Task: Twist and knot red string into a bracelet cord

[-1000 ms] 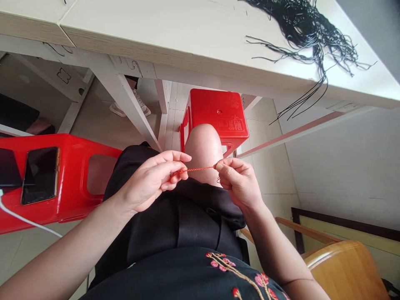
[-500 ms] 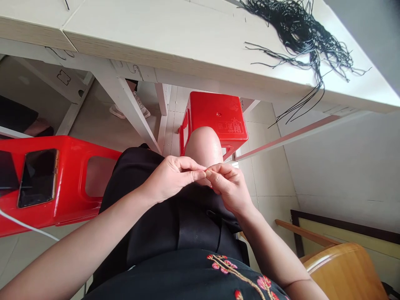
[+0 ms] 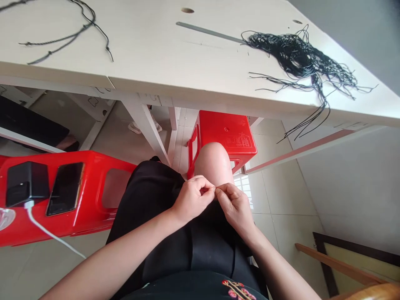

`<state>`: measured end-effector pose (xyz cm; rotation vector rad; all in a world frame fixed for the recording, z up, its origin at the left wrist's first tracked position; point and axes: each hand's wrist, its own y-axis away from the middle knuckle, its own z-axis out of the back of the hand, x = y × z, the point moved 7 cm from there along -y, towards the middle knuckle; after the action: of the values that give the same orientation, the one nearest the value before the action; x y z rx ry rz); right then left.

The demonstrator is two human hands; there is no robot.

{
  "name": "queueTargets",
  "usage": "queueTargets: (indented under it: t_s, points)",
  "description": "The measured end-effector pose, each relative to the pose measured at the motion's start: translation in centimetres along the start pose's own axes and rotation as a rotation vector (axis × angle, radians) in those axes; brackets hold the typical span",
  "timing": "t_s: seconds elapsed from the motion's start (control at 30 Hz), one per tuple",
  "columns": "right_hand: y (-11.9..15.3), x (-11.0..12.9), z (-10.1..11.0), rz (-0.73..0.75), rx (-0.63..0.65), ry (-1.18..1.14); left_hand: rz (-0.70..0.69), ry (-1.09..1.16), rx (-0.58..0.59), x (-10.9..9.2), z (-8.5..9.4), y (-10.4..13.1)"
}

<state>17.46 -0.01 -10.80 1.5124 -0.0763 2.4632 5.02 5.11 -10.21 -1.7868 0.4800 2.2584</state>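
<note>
Above my lap, close to my bare knee point(image 3: 214, 162), my left hand point(image 3: 195, 196) and my right hand point(image 3: 233, 204) meet at the fingertips. Thumb and forefinger of each are pinched together. Whatever lies between the fingertips is too small to make out. A tangled bundle of black cords point(image 3: 296, 56) lies on the right part of the white table point(image 3: 150, 54), with several loose ends hanging over its front edge. Beside the bundle is a thin grey metal strip point(image 3: 209, 32).
Knotted dark cords point(image 3: 84, 27) lie at the table's far left. A red stool point(image 3: 228, 131) stands beyond my knee. Another red stool point(image 3: 89, 183) at the left holds a phone point(image 3: 65, 188) and a black box point(image 3: 27, 182) with a white cable. A wooden chair part point(image 3: 334, 264) is at lower right.
The view has shifted, showing more of the tabletop, with the metal strip and left cords now visible. The fingers of my left hand are more bent; both hands remain pinched together.
</note>
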Motion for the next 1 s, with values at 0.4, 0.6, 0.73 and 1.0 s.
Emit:
queueTargets:
  t_s: [0.4, 0.6, 0.73, 1.0]
  points:
    - [-2.3, -6.2, 8.1, -0.001, -0.011, 0.242, 0.165, 0.086, 0.015, 3.0, -1.0, 0.9]
    - [-5.0, -12.9, 11.6, -0.122, 0.078, 0.264, 0.258, 0.126, 0.037, 3.8, -1.6, 1.8]
    - [-6.4, -14.7, 14.1, -0.181, -0.054, 0.373, 0.283, 0.140, 0.029, 3.5, -1.8, 1.7]
    - [-0.2, -5.8, 6.6, 0.207, -0.130, 0.362, 0.311, 0.146, 0.063, 4.6, -2.2, 1.4]
